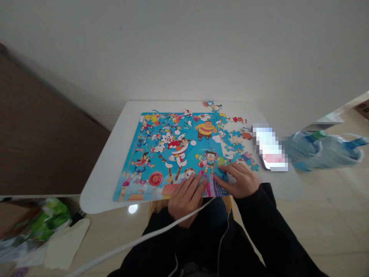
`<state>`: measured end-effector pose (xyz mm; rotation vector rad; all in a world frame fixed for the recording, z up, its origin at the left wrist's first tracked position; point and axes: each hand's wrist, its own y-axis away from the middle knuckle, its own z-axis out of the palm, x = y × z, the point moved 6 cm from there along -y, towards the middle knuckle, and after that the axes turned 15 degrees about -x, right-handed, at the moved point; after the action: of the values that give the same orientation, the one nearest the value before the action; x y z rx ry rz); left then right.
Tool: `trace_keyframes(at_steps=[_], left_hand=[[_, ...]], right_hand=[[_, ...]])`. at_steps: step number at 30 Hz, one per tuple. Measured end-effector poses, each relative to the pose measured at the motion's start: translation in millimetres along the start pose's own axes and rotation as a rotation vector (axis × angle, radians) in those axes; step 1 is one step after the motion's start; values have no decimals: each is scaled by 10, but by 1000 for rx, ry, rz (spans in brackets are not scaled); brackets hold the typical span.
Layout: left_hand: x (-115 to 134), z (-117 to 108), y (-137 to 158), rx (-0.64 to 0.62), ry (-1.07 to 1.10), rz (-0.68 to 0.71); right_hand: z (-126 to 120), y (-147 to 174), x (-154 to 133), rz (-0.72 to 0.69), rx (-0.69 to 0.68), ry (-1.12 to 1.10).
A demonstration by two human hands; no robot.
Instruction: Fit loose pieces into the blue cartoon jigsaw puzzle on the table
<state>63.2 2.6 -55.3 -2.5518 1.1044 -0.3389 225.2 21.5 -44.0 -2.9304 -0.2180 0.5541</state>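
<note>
A cartoon jigsaw puzzle (155,161) lies in a blue-edged tray on the white table, with joined pieces along its lower part and loose ones over its upper left. My left hand (187,194) rests with outstretched fingers on the puzzle's lower edge, right of the middle. At the lower right corner, my right hand (240,180) has its thumb and forefinger apart, their tips touching the puzzle near a striped purple part. Whatever lies under the right palm is hidden. Loose puzzle pieces (235,144) are strewn beside the tray's right edge.
A lit phone (269,148) lies at the right of the white table (106,165). Beyond it are clear plastic bottles (325,152). A white cable (138,240) crosses before my body. A wall borders the table's back; bags (54,215) lie on the floor at left.
</note>
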Motion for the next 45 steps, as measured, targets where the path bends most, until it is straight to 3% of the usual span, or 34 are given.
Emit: trace_keyframes(at_steps=[5,11,27,39,45], left_hand=[[-1,-34,-35,-41,1,2],[-34,-73,-87,-84,8,28],[-41,15,-98,-117,-43,-14],[-49,-3,-110,-119,-45,-1],[-51,4,-103,-126,-51,-10]], right_hand=[[47,37,-56,-40,139,14],[65,66,-46,-54,195,-10],[86,90,-28,-22,186,2],[-92,349,345,163,223,88],[-82,367,386,161,197,98]])
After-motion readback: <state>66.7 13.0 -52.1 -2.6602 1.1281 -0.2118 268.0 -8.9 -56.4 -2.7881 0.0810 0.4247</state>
